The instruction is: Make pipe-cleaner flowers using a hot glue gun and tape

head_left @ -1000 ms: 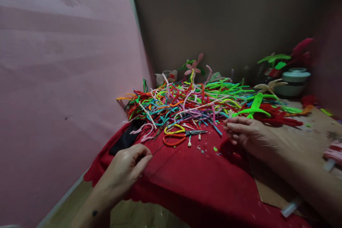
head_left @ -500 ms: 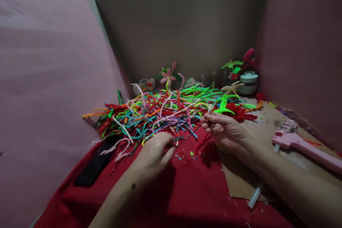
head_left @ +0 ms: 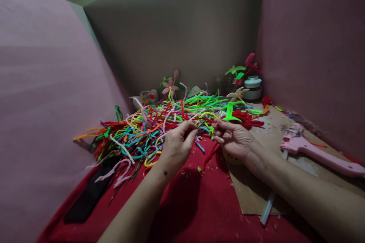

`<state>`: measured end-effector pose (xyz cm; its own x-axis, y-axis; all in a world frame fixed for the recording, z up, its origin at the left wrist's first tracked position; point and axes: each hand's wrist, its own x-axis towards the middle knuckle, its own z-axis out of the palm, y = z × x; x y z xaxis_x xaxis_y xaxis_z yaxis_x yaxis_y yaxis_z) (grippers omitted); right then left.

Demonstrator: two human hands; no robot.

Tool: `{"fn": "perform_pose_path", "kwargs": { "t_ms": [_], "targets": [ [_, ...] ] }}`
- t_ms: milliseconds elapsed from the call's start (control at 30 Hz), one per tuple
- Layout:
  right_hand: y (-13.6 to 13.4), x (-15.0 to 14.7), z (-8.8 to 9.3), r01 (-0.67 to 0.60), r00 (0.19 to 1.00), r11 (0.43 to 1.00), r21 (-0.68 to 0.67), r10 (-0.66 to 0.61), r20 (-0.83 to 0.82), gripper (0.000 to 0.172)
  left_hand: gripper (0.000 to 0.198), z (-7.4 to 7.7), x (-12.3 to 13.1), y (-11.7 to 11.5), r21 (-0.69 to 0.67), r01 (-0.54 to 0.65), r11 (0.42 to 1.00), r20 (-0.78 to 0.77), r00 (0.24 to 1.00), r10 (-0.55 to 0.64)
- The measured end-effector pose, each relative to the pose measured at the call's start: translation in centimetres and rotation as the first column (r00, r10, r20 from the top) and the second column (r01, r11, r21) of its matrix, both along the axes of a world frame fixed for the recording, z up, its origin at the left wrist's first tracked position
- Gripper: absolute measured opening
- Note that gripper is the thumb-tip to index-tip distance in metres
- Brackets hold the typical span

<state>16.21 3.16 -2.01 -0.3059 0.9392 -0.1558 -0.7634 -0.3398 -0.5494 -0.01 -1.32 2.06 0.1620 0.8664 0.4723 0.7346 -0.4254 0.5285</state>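
Observation:
My left hand (head_left: 181,140) is closed in a pinch over the near edge of the pipe cleaner pile (head_left: 159,121). From its fingertips a thin dark pointed tool (head_left: 202,122) sticks out toward the right; its kind is not clear. My right hand (head_left: 235,139) is closed too, thumb and fingers pinched just across from the left. Above those fingers shows a small bunch of white-tipped stamens (head_left: 221,114), held between them. Fingers cover the lower part of the bunch. Just behind the right hand stands a bright green pipe cleaner piece with leaf-like loops (head_left: 230,113).
A pink glue gun (head_left: 310,148) with a clear glue stick (head_left: 268,208) lies on a cardboard sheet (head_left: 248,193) at right. A black flat object (head_left: 85,197) lies at left on the red cloth (head_left: 216,212). Pipe cleaner flowers (head_left: 170,87) and a white-lidded jar (head_left: 253,87) stand behind.
My left hand has moved up and right, close to the right hand. The thin dark wire seen between the hands no longer shows. The view has turned slightly right.

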Motion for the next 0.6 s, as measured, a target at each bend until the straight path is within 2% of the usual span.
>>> {"fn": "perform_pose_path", "kwargs": {
  "t_ms": [67,200,367,600],
  "targets": [
    [0.1,0.0,0.1,0.012,1.0,1.0,-0.019,-0.012,-0.004,0.011,0.011,-0.7,-0.1,-0.1,0.001,0.041,0.999,0.064,0.997,-0.041],
    [-0.1,-0.3,0.2,0.035,0.999,0.997,-0.069,-0.036,-0.009,0.009,0.011,-1.7,-0.1,-0.4,0.041,0.073,0.997,-0.002,0.997,-0.073],
    [-0.2,-0.4,0.4,0.041,0.999,0.994,-0.102,-0.044,-0.026,0.008,0.013,-1.8,-0.2,-0.6,0.072,0.094,0.993,-0.081,0.993,-0.088],
    [-0.2,-0.5,0.2,0.031,0.999,0.994,-0.103,-0.035,-0.04,0.011,0.012,-2.0,-0.1,-0.6,0.092,0.091,0.992,-0.105,0.991,-0.081]
  ]
}}
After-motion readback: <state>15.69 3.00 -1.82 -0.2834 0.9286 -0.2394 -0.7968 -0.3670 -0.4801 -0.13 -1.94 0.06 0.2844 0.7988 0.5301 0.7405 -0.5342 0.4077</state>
